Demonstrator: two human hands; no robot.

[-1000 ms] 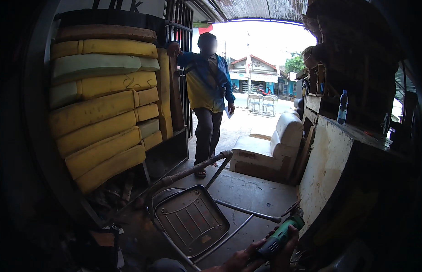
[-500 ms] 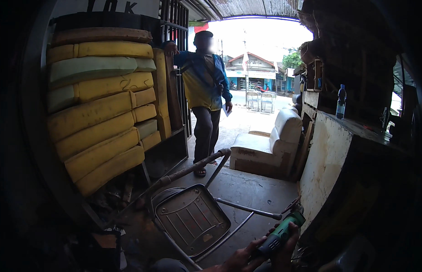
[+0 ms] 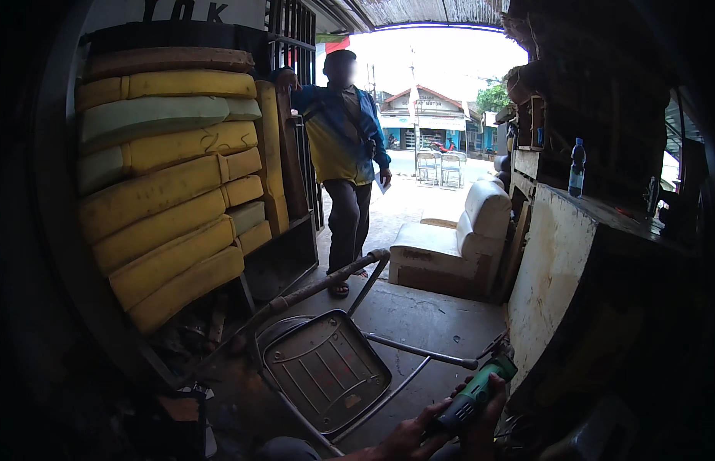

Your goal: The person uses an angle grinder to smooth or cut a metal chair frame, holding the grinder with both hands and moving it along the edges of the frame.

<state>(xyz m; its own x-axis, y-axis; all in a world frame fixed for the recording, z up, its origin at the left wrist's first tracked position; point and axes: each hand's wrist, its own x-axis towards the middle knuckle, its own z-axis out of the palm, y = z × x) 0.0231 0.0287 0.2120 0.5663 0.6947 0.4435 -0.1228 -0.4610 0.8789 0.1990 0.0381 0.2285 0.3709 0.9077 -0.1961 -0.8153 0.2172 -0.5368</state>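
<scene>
A green and black angle grinder (image 3: pixel 473 398) is held low at the right, its head tilted up toward the cabinet. My left hand (image 3: pixel 407 438) is closed at its dark rear end. Around the body from the right wraps my right hand (image 3: pixel 489 413); part of it is lost in shadow. Just left of the grinder lies a tipped metal-framed chair (image 3: pixel 327 373) with its slatted seat panel facing up. One of its tube legs ends close to the grinder's head, and I cannot tell whether they touch.
A person (image 3: pixel 344 146) stands in the doorway, one arm against the gate. Yellow foam cushions (image 3: pixel 165 177) are stacked at the left. A worn white armchair (image 3: pixel 450 242) stands beyond the floor's edge. At the right, a plastic bottle (image 3: pixel 577 169) sits on a scuffed white cabinet (image 3: pixel 553 261).
The view has shifted very slightly. My hands and the angle grinder hold almost the same place, and the chair has not moved.
</scene>
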